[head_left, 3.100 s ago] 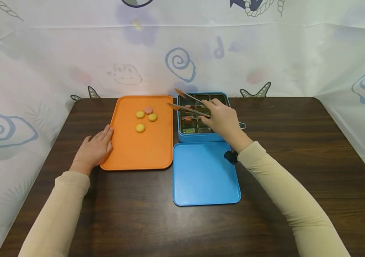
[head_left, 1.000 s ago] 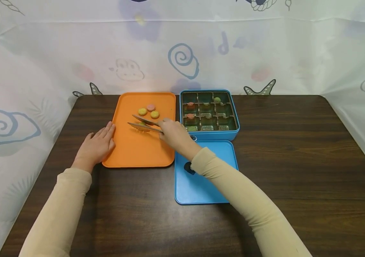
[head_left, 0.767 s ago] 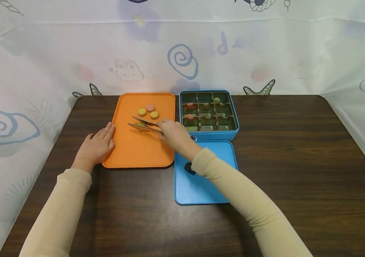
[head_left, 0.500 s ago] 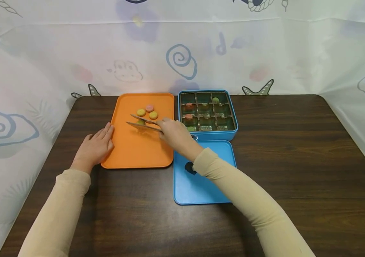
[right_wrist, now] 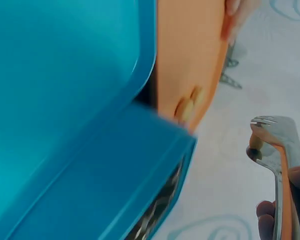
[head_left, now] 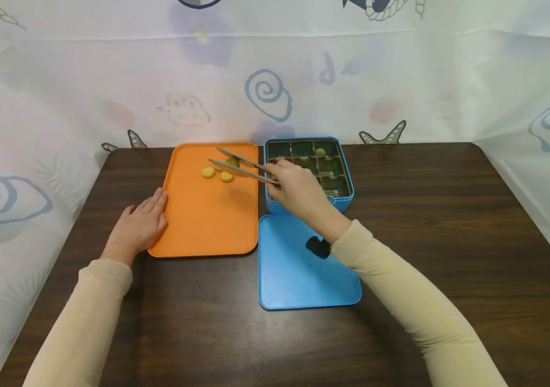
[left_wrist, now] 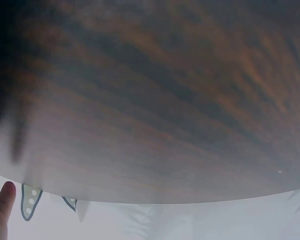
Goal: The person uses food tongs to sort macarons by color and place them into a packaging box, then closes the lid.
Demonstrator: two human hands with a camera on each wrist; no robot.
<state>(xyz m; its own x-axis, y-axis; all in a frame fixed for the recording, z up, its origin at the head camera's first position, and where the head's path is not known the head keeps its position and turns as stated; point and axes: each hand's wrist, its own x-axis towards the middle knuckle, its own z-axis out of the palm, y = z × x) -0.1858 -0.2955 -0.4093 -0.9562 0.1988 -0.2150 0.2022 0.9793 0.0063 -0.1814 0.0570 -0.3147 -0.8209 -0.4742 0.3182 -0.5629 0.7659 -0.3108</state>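
Note:
My right hand grips a pair of metal tongs. A yellow macaron is held between the tong tips, above the back right of the orange tray. Two more yellow macarons, one at the left and one nearer the tongs, lie on the tray; a pink one is mostly hidden behind the tongs. My left hand rests on the tray's left edge, its fingers straight. Right of the tray stands a blue box with a divided insert, partly covered by my right hand.
A green macaron sits in the box's back right compartment. In front of the box lies a flat blue lid, close beside the tray. A printed white curtain hangs behind the dark wooden table.
The tongs have closed on the front yellow macaron and lifted it off the tray. My right hand has moved back and right, over the box. The left hand has stayed on the tray edge.

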